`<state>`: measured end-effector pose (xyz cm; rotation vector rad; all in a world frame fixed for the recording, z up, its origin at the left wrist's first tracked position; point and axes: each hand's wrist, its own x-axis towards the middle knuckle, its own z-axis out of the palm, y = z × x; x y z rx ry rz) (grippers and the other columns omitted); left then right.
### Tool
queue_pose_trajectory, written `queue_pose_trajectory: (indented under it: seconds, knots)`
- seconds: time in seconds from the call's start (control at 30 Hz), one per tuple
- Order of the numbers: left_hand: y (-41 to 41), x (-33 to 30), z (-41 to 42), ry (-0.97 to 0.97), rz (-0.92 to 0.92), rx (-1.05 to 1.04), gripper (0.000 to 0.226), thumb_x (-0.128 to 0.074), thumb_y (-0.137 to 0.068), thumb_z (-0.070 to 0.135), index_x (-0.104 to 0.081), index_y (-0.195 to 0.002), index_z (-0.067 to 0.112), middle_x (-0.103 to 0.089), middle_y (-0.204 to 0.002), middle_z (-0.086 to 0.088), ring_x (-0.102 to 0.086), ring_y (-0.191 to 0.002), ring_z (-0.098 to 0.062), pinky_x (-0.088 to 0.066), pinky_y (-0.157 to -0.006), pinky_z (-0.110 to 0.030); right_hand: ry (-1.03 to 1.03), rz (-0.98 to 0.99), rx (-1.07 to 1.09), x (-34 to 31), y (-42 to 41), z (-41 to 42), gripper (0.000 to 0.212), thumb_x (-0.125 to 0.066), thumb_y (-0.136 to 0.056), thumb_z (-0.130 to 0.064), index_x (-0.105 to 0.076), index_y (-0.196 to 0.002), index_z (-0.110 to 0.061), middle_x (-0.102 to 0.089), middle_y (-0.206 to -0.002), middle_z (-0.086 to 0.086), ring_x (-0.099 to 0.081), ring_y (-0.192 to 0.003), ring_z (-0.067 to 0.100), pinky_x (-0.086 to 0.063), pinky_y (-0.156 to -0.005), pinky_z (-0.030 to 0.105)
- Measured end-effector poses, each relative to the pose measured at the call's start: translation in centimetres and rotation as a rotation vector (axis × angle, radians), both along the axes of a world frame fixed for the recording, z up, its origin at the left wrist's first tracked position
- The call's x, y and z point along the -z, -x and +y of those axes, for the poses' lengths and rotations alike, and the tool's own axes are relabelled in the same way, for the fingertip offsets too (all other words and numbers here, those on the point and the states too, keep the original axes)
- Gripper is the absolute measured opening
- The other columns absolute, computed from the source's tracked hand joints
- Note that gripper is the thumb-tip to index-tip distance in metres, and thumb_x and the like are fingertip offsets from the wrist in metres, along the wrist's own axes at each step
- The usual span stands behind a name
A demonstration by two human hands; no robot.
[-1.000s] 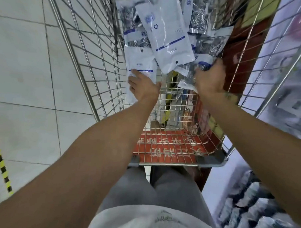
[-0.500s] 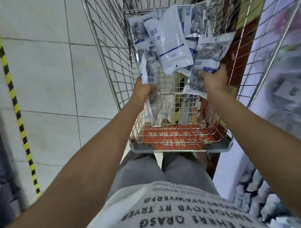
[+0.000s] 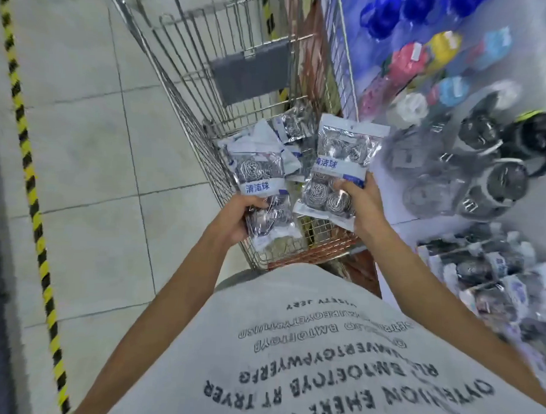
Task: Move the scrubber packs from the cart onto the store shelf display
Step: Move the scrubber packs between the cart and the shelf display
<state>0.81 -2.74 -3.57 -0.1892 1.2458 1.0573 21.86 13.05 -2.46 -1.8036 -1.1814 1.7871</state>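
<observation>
My left hand (image 3: 234, 218) grips a clear scrubber pack (image 3: 260, 178) with a white and blue label, steel-wool balls inside, held over the near end of the wire cart (image 3: 188, 111). My right hand (image 3: 363, 203) holds a second scrubber pack (image 3: 341, 159) upright, above the cart's right side, close to the shelf. More loose scrubber packs (image 3: 286, 133) lie in the cart's basket. On the shelf display (image 3: 395, 208) at the right, several similar packs (image 3: 492, 276) lie in rows, blurred.
Coloured and black round goods (image 3: 489, 171) fill the shelf further back on the right. The cart's grey flap (image 3: 251, 73) stands at its far end. Pale floor tiles with a yellow-black striped line (image 3: 28, 173) run along the left.
Both hands have lifted a pack each out of the cart pile and drawn them towards my body. The view has swung right, bringing the shelf into sight.
</observation>
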Motion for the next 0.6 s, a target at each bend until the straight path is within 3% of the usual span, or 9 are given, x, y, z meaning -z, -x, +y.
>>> queue_pose_trajectory:
  seconds: [0.13, 0.2, 0.3, 0.33, 0.4, 0.43, 0.5, 0.53, 0.6]
  knots:
    - [-1.3, -2.5, -1.3, -0.057, 0.081, 0.133, 0.038, -0.068, -0.085, -0.011, -0.058, -0.121, -0.004, -0.076, -0.090, -0.012, -0.071, -0.068, -0.015, -0.059, -0.057, -0.029, -0.061, 0.006, 0.144, -2.1, -4.8, -4.2, 0.043, -0.079, -0.089, -0.012, -0.060, -0.128, -0.016, -0.073, -0.113, 0.000, -0.067, -0.098, 0.012, -0.053, -0.088, 0.025]
    - [-2.4, -3.5, -1.4, -0.067, 0.107, 0.217, 0.064, -0.083, -0.077, -0.001, -0.055, -0.134, -0.004, -0.072, -0.118, -0.025, -0.074, -0.087, -0.025, -0.060, -0.066, -0.036, -0.067, 0.002, 0.235, -2.5, -7.3, -6.4, 0.052, -0.082, -0.087, -0.014, -0.058, -0.133, -0.012, -0.073, -0.115, 0.000, -0.068, -0.103, 0.015, -0.054, -0.092, 0.028]
    - [-4.7, -4.6, -1.2, -0.109, 0.156, 0.323, 0.057, -0.077, -0.081, -0.007, -0.056, -0.133, -0.001, -0.072, -0.119, -0.021, -0.074, -0.088, -0.022, -0.062, -0.065, -0.034, -0.064, 0.026, 0.388, -3.3, -11.4, -9.2, 0.053, -0.082, -0.086, -0.012, -0.059, -0.133, -0.013, -0.073, -0.118, 0.004, -0.071, -0.097, 0.010, -0.056, -0.083, 0.024]
    - [-5.8, -5.5, -1.0, -0.121, 0.165, 0.365, 0.054, -0.077, -0.081, -0.007, -0.059, -0.131, 0.002, -0.074, -0.117, -0.017, -0.072, -0.092, -0.023, -0.062, -0.075, -0.038, -0.066, 0.033, 0.438, -3.5, -12.8, -10.1, 0.045, -0.081, -0.086, -0.009, -0.061, -0.126, -0.016, -0.074, -0.114, 0.004, -0.072, -0.090, 0.007, -0.057, -0.077, 0.022]
    - [-7.6, -6.2, -0.5, -0.121, 0.192, 0.433, 0.054, -0.082, -0.077, -0.004, -0.062, -0.125, 0.008, -0.077, -0.112, -0.010, -0.067, -0.107, -0.030, -0.052, -0.098, -0.048, -0.057, 0.074, 0.526, -4.0, -15.3, -11.9, 0.040, -0.083, -0.084, -0.009, -0.064, -0.116, -0.023, -0.076, -0.110, 0.002, -0.073, -0.094, 0.013, -0.060, -0.084, 0.033]
    - [-8.6, -6.3, -0.2, -0.107, 0.199, 0.462, 0.064, -0.087, -0.071, -0.003, -0.060, -0.129, 0.009, -0.076, -0.114, -0.010, -0.066, -0.112, -0.032, -0.050, -0.102, -0.049, -0.057, 0.094, 0.560, -3.8, -16.8, -12.8, 0.045, -0.087, -0.080, -0.015, -0.065, -0.118, -0.023, -0.076, -0.112, 0.002, -0.073, -0.101, 0.019, -0.059, -0.092, 0.041]
    - [-10.8, -6.7, 0.6, -0.096, 0.206, 0.512, 0.089, -0.092, -0.058, 0.000, -0.053, -0.136, 0.009, -0.073, -0.120, -0.014, -0.066, -0.115, -0.036, -0.053, -0.101, -0.054, -0.057, 0.144, 0.634, -3.7, -19.6, -14.3, 0.077, -0.096, -0.067, -0.031, -0.060, -0.134, -0.021, -0.073, -0.125, 0.004, -0.071, -0.112, 0.026, -0.054, -0.102, 0.053]
    - [-12.1, -7.1, 0.8, -0.097, 0.208, 0.530, 0.083, -0.092, -0.055, 0.001, -0.057, -0.131, 0.008, -0.075, -0.113, -0.014, -0.068, -0.111, -0.036, -0.056, -0.094, -0.053, -0.050, 0.164, 0.684, -3.2, -21.3, -15.1, 0.093, -0.098, -0.062, -0.035, -0.054, -0.142, -0.021, -0.070, -0.131, 0.005, -0.069, -0.116, 0.027, -0.053, -0.104, 0.055]
    - [-15.0, -7.5, 1.4, -0.121, 0.225, 0.625, 0.069, -0.095, -0.052, 0.010, -0.068, -0.115, 0.011, -0.078, -0.106, -0.013, -0.068, -0.111, -0.039, -0.056, -0.093, -0.055, -0.059, 0.221, 0.778, -2.7, -24.3, -16.9, 0.104, -0.100, -0.058, -0.035, -0.048, -0.147, -0.019, -0.070, -0.131, 0.006, -0.070, -0.115, 0.027, -0.053, -0.102, 0.056]
